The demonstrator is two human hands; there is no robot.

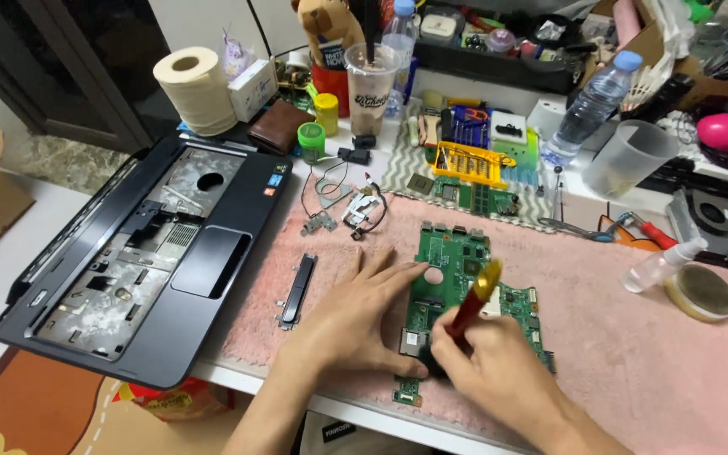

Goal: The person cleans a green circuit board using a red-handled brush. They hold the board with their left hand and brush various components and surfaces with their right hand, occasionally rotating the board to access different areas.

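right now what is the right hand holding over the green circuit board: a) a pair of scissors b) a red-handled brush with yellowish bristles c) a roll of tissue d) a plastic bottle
b: the right hand grips a red-handled brush whose yellowish bristles sit over the green circuit board, while the left hand lies flat on the board's left edge.

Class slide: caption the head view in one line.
Left hand steadies green circuit board; right hand holds red-handled brush.

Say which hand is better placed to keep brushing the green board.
Right. The right hand already grips the red-handled brush over the green board, while the left hand lies flat, pinning it.
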